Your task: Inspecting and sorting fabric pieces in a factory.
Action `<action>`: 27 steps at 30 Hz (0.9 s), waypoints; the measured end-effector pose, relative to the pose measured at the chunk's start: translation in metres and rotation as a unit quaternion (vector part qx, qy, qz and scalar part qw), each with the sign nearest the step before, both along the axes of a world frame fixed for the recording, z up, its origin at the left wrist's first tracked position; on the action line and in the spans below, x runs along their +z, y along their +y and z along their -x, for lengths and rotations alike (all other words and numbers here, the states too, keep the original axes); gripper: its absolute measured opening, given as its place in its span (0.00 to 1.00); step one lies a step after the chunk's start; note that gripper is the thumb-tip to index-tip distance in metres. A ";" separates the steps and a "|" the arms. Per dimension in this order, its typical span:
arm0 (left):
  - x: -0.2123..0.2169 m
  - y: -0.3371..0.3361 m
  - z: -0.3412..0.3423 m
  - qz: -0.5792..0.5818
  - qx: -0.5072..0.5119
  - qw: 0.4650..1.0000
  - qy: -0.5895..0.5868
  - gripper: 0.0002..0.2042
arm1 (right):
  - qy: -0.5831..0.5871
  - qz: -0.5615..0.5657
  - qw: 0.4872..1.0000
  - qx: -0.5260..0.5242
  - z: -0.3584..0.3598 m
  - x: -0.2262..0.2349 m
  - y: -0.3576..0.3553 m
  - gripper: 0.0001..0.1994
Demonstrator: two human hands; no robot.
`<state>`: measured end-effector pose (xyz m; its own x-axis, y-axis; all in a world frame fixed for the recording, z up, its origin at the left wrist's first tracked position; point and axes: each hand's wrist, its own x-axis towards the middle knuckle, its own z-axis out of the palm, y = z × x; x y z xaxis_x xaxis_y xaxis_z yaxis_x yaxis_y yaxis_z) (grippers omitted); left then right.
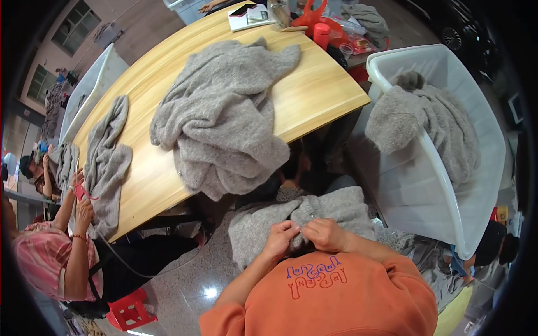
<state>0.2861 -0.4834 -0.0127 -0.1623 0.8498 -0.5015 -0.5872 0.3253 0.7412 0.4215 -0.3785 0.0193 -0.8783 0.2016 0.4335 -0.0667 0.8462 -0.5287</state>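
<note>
Far left in the frame, see a co-worker in a pink top [42,263], holding a small red item [81,192] beside the table [314,84]. Higher up, find a tall white tub [92,89]; in the lower left, a red stool [130,311]. Along the table's left end, see a narrow gray knit piece [106,157]; nearer its middle, a crumpled gray pile [224,117], drooping over the front edge. At lower center, have a gray knit garment [344,211] bunched across the lap, just above the orange sweatshirt [336,308]. Pinch it with the left hand [281,238], grip closed on the cloth; hold it likewise with the right hand [325,234], fingers curled, almost touching the left. At upper center right, spot a red bottle [321,35] on the table. Far right, see a white bin [400,185] with gray knitwear [448,131] draped over its rim.
</note>
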 end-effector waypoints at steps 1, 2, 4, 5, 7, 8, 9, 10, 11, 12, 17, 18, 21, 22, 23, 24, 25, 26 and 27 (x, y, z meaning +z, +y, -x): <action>0.001 0.000 -0.002 -0.003 -0.006 1.000 -0.001 0.05 | -0.006 0.014 1.000 -0.002 -0.002 -0.002 0.000 0.03; 0.003 0.000 -0.004 -0.001 0.005 0.998 0.057 0.04 | -0.007 0.011 1.000 -0.008 -0.003 -0.002 0.000 0.03; 0.005 0.001 -0.006 0.000 0.013 0.993 0.114 0.03 | -0.006 0.021 1.000 -0.010 -0.003 -0.003 -0.001 0.04; 0.006 0.001 -0.007 -0.009 0.026 0.992 0.126 0.03 | -0.007 0.021 1.000 -0.014 -0.002 -0.004 -0.001 0.04; 0.009 0.004 -0.007 -0.020 0.035 0.990 0.137 0.03 | 0.018 0.053 0.997 -0.048 0.000 -0.006 0.001 0.04; 0.012 0.008 -0.007 -0.016 0.029 0.988 0.150 0.03 | 0.017 0.053 0.997 -0.053 0.001 -0.004 0.003 0.04; 0.013 0.010 -0.006 -0.012 0.022 0.986 0.163 0.02 | 0.043 0.056 0.995 -0.068 0.002 -0.001 0.007 0.04; 0.013 0.014 -0.006 -0.015 0.013 0.987 0.161 0.02 | 0.067 0.058 0.992 -0.085 0.001 0.003 0.010 0.05; 0.013 0.015 -0.007 -0.012 0.014 0.985 0.172 0.03 | 0.066 0.055 0.992 -0.094 0.001 0.000 0.012 0.05; 0.013 0.017 -0.009 -0.010 0.013 0.983 0.183 0.03 | 0.075 0.091 0.991 -0.066 0.001 -0.006 0.014 0.06; 0.010 0.024 -0.018 -0.038 0.025 0.973 0.226 0.03 | -0.010 0.216 0.976 -0.017 -0.017 -0.023 0.028 0.12; 0.011 0.026 -0.021 -0.042 0.034 0.968 0.244 0.03 | -0.009 0.213 0.977 -0.028 -0.018 -0.020 0.029 0.12; 0.009 0.030 -0.028 -0.040 0.036 0.961 0.273 0.03 | -0.056 0.321 0.942 -0.078 -0.021 -0.025 0.031 0.12; 0.008 0.030 -0.030 -0.034 0.041 0.955 0.292 0.04 | -0.055 0.320 0.942 -0.083 -0.022 -0.027 0.033 0.12; 0.006 0.030 -0.032 -0.037 0.037 0.955 0.291 0.04 | -0.065 0.327 0.940 -0.070 -0.022 -0.028 0.035 0.11; 0.003 0.029 -0.033 -0.043 0.035 0.942 0.330 0.03 | -0.076 0.334 0.938 -0.057 -0.023 -0.029 0.036 0.10; 0.002 0.028 -0.036 -0.046 0.036 0.928 0.368 0.03 | -0.077 0.335 0.937 -0.058 -0.025 -0.026 0.036 0.10; 0.003 0.027 -0.038 -0.045 0.035 0.929 0.366 0.03 | -0.099 0.345 0.932 -0.060 -0.028 -0.022 0.036 0.08; 0.004 0.025 -0.040 -0.053 0.030 0.914 0.400 0.03 | -0.120 0.355 0.925 -0.061 -0.030 -0.020 0.035 0.07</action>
